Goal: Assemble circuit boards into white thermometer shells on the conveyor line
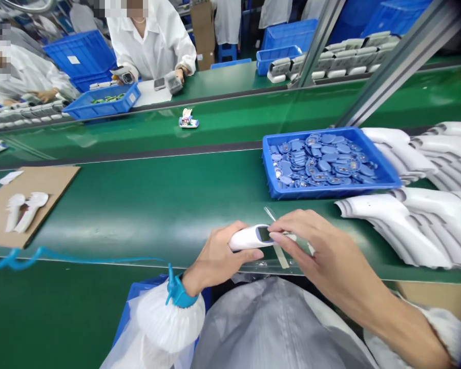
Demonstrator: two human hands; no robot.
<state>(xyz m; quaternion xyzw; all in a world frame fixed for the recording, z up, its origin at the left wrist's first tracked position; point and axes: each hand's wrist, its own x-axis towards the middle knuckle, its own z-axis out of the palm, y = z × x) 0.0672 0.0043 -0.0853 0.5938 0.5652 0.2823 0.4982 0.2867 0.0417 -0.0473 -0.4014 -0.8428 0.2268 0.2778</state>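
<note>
At the near edge of the green conveyor belt (146,205), a cardboard sheet (57,179) lies at the far left and carries two white plastic housing shells (33,205) side by side. A coiled blue cord (11,259) runs along the belt's front edge toward the left wrist, where a blue strap (180,294) cinches a gathered white sleeve cover (169,318).

The left hand (215,253) grips a white infrared thermometer (246,239) just above the belt, its fingers closed around the body and its dark display window (264,234) facing up. The right hand (322,246) is over the display end of the unit. Its fingers (292,223) are extended and close together, with the fingertips at the display. A narrow translucent film strip (279,254) crosses beneath them, and the view does not show whether they pinch it.

Beyond the hands, a blue plastic tray (330,193) holds a loose heap of blue components (322,159). To the right of the tray, stacks of white thermometer housings (407,230) lie overlapping on the belt. A further stack (403,148) sits behind them at the tray's right end.
</note>
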